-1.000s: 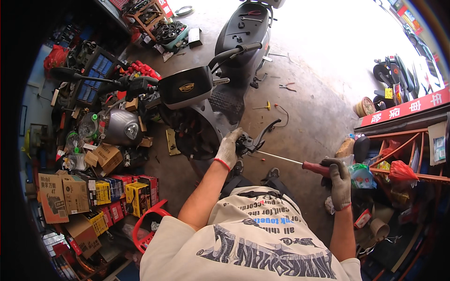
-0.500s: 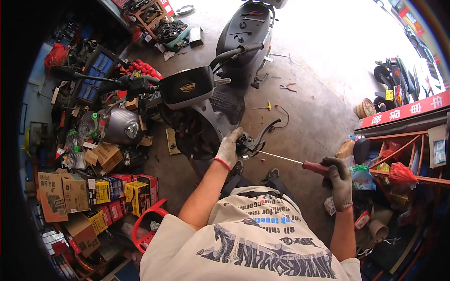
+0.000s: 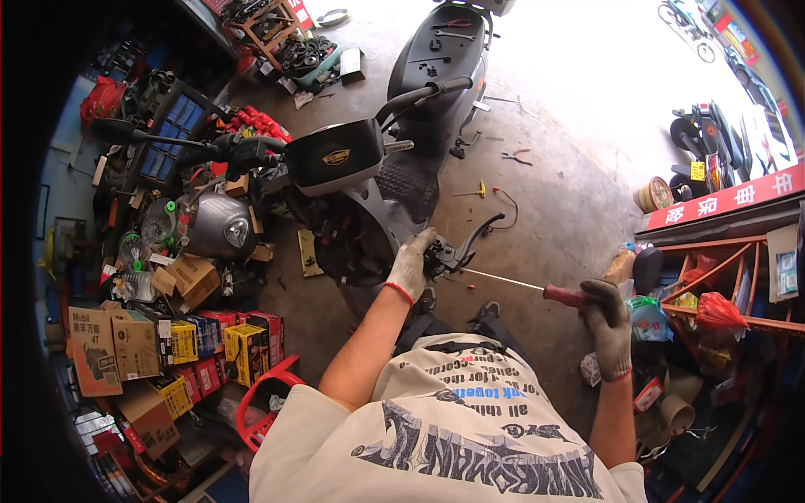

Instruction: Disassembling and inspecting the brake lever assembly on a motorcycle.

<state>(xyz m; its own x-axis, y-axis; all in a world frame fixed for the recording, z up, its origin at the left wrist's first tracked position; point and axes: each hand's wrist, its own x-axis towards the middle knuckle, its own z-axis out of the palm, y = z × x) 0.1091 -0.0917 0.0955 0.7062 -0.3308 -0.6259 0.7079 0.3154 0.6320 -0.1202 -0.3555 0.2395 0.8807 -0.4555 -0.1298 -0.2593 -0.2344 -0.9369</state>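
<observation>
My left hand (image 3: 410, 265), in a grey work glove, is closed round a brake lever assembly (image 3: 454, 254) in front of the scooter. Its black lever points away to the right. A screwdriver (image 3: 568, 295) with a dark red handle lies level in the grip of my gloved right hand (image 3: 607, 327). The long shaft runs left, and its tip meets the clamp end of the lever assembly; the exact contact point is too small to make out. Just beyond my left hand stands the scooter (image 3: 335, 158), its front opened up and dark inside.
Pliers (image 3: 516, 157), a yellow-handled tool (image 3: 474, 191) and a thin cable (image 3: 504, 199) lie on the concrete floor. A wrench (image 3: 454, 34) rests on the scooter. Boxes (image 3: 245, 352) and a red chair (image 3: 267, 407) crowd the left; an orange rack (image 3: 713, 272) stands right.
My right hand and the screwdriver handle have shifted very slightly, the hand's grip turning a little. My left hand and the lever assembly stay nearly in place.
</observation>
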